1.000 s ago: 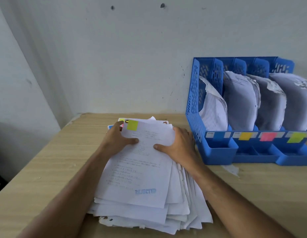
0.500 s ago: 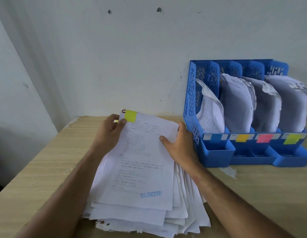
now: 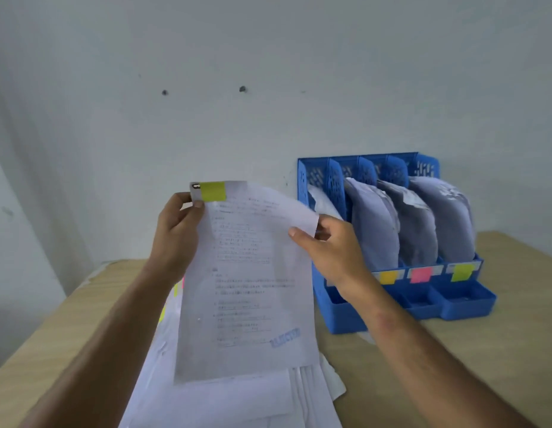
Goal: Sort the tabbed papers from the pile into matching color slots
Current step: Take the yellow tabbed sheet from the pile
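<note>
A printed paper (image 3: 247, 291) with a green tab (image 3: 213, 191) at its top left is lifted upright above the pile of papers (image 3: 225, 396). My left hand (image 3: 176, 233) pinches its top left corner just below the tab. My right hand (image 3: 330, 251) pinches its top right corner. A blue stamp shows near the sheet's lower right. To the right stands a blue file rack (image 3: 454, 307) with four slots full of papers, labelled with yellow (image 3: 388, 277), pink (image 3: 420, 274) and green (image 3: 460, 271) tabs; my right wrist hides the leftmost label.
The wooden table (image 3: 485, 366) meets a white wall behind and on the left. Coloured tabs (image 3: 176, 288) of lower sheets peek out at the pile's left edge. A paper scrap (image 3: 366, 336) lies in front of the rack.
Both hands have raised the green-tabbed sheet off the pile, from lying flat to held upright. The head view has tilted upward.
</note>
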`<state>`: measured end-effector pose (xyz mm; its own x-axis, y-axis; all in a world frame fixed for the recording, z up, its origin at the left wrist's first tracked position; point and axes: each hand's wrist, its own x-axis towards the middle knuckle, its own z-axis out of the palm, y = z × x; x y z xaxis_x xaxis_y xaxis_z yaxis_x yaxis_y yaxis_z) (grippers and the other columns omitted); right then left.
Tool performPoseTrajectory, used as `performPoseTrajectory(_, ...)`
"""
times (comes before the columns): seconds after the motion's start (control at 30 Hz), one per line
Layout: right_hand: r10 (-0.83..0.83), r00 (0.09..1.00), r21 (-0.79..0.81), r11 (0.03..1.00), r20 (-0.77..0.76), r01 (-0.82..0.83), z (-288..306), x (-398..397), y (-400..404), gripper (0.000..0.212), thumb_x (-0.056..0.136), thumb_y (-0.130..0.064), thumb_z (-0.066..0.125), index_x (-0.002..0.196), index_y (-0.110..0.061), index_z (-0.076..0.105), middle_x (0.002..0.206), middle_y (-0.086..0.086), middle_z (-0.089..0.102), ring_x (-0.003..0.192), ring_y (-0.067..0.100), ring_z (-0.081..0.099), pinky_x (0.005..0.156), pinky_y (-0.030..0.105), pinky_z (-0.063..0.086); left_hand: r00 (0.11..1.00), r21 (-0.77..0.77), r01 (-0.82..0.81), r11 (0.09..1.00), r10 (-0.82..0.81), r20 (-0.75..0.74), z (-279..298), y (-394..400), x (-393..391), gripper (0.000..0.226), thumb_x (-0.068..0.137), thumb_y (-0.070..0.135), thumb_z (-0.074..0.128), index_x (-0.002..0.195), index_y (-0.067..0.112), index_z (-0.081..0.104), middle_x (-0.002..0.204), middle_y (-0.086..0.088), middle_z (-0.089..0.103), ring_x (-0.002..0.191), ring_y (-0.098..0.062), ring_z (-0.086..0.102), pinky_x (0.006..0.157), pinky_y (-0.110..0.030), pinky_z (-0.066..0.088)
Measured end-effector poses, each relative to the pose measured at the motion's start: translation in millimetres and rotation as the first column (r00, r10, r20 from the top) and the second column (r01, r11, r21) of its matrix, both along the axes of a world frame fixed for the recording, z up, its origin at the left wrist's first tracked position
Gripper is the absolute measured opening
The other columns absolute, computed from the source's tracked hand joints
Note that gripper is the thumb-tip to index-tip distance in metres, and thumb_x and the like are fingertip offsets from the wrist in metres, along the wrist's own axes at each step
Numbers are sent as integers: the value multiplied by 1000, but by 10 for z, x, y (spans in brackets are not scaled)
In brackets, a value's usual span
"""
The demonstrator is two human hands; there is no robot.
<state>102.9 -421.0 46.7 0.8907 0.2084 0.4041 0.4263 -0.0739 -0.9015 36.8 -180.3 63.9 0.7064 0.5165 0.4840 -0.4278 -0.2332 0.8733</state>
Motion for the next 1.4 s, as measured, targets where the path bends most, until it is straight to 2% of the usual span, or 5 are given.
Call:
performPoseTrajectory(0.57, 198, 916, 235, 965, -348, -119, 193, 573, -1867, 33, 89, 6, 65, 121, 1, 67, 120, 23, 71, 106, 38, 70, 99, 50, 53, 979, 79, 202, 976, -198, -53, 898, -1787, 960, 9, 104, 18, 55, 112, 14, 54, 85, -3, 69, 58, -10, 59, 49, -27, 48)
performPoseTrajectory(0.73, -118, 927, 165, 968, -357, 187, 110, 781, -2363, 20, 83, 5, 58, 100, 5, 70, 94, 19, 70, 81, 31, 65, 72, 39, 47, 760, 233, 636, 736, -544, -356, 1064, -2275, 1132, 38, 102, 41, 59, 121, 9, 65, 119, -7, 74, 104, -22, 71, 99, -38, 55)
performPoseTrajectory(0.87, -280, 900, 22, 952, -334, 305, 100, 903, -2563, 20, 81, -1, 57, 96, 2, 69, 89, 14, 70, 80, 28, 62, 71, 36, 44, 733, 573, 669, 475, -292, -614, 1021, -2613, 1352, 54, 107, 54, 33, 148, 23, 49, 154, 0, 47, 140, -20, 42, 123, -41, 22)
performPoseTrajectory(1.0, -408, 871, -53, 911, -274, 410, 77, 1032, -2672, 16, 83, -4, 57, 93, -3, 69, 89, 9, 70, 78, 25, 62, 69, 32, 45, 776, 765, 627, 146, -41, -629, 916, -2801, 1695, 36, 104, 41, 24, 97, 20, 52, 109, -9, 64, 115, -29, 52, 121, -61, -5)
performPoseTrajectory(1.4, -766, 578, -193, 544, 283, 816, 208, 1137, -2768, 12, 89, -5, 52, 88, -9, 63, 79, 6, 65, 63, 26, 59, 54, 28, 42, 887, 936, 314, 159, 301, -349, 756, -3031, 2097, 65, 89, 80, 43, 71, 19, 53, 75, 4, 61, 82, -21, 65, 79, -36, 43)
